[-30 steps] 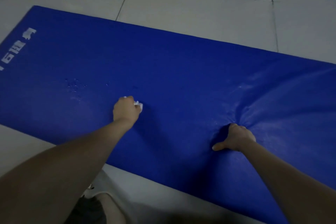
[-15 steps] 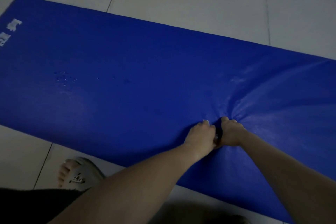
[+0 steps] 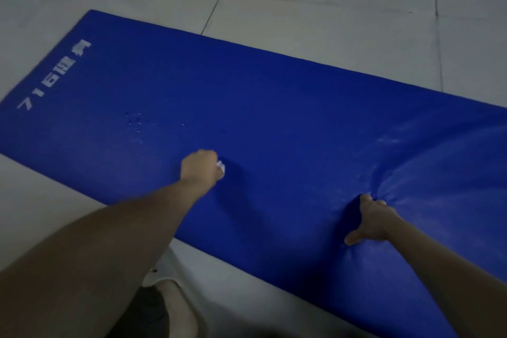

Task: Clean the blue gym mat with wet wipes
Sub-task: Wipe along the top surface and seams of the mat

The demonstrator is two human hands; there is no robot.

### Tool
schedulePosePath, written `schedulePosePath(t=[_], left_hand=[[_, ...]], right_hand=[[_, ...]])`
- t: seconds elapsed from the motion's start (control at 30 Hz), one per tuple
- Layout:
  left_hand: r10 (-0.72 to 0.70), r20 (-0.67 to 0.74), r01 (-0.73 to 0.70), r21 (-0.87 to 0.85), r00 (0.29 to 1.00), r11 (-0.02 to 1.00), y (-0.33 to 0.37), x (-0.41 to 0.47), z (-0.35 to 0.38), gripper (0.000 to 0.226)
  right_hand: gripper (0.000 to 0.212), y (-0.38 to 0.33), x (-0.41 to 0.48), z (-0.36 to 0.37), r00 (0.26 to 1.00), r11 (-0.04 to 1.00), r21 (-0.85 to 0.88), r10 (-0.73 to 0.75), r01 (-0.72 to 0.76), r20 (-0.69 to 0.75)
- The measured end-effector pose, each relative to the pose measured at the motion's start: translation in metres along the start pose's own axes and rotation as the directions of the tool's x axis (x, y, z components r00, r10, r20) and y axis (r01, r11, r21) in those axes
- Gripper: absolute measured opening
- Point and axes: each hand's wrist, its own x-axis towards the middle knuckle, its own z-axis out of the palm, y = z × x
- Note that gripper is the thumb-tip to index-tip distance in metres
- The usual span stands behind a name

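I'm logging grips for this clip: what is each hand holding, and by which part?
The left hand grips a balled wet wipe, mostly hidden in the fist. The right hand grips a puckered fold of the blue mat.

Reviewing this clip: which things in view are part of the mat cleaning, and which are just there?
In use: crumpled white wet wipe in the left hand; rectangular blue gym mat, bunched in the right hand.
Just there: pale tiled floor; pale foot or slipper, unclear.

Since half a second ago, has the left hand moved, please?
Yes: the left hand, holding the wipe, slid left along the mat, away from the right hand gripping it.
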Motion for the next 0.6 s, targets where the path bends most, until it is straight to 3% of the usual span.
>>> schedulePosePath(t=[0.1,0.2,0.4,0.53,0.6], left_hand=[[-0.106,-0.024,0.103,-0.094,0.994,0.990,0.003,-0.006,-0.001,0.034],[-0.067,0.011,0.068,-0.264,0.998,0.962,0.043,-0.038,0.013,0.030],[0.262,0.031,-0.246,-0.250,0.964,0.936,0.160,-0.103,0.049,0.032],[0.588,0.078,-0.569,-0.176,0.805,0.803,0.203,-0.133,0.063,0.023],[0.667,0.118,-0.637,-0.212,0.736,0.741,0.200,-0.134,0.062,0.022]], right_hand=[[0.141,0.000,0.000,0.001,1.000,1.000,0.003,-0.007,0.007,-0.015],[0.140,0.000,0.001,0.001,1.000,1.000,0.005,-0.016,0.017,-0.018],[0.141,0.002,0.004,0.004,0.999,1.000,0.003,-0.014,0.014,-0.031],[0.134,0.002,0.006,0.005,0.999,1.000,-0.004,-0.018,0.018,-0.051],[0.134,0.002,0.007,0.005,0.999,1.000,-0.010,-0.028,0.028,-0.044]])
